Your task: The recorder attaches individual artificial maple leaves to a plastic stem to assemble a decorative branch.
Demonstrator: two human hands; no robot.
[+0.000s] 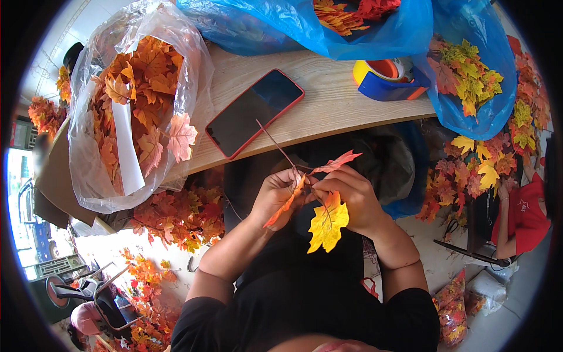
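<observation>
In front of my black shirt, just past the table's front edge, both hands are closed on one small spray of maple leaves. My left hand (272,192) pinches its thin brown stem (272,138), whose bare end points up and left over the table. Fingers of my right hand (358,198) press close beside it, where the leaf stalks meet; the exact joint is hidden by the fingertips. A yellow leaf (328,224) hangs below the right fingers. An orange leaf (287,203) lies across the left fingers, and a red leaf (336,162) sticks out above.
On the wooden table (328,85) lie a phone (255,111) and a blue-and-yellow tape dispenser (387,82). A clear bag (196,64) of orange leaves stands left; blue bags (375,44) line the back and right. Leaf bunches (182,214) hang nearby. Another person in a red shirt (525,214) sits right.
</observation>
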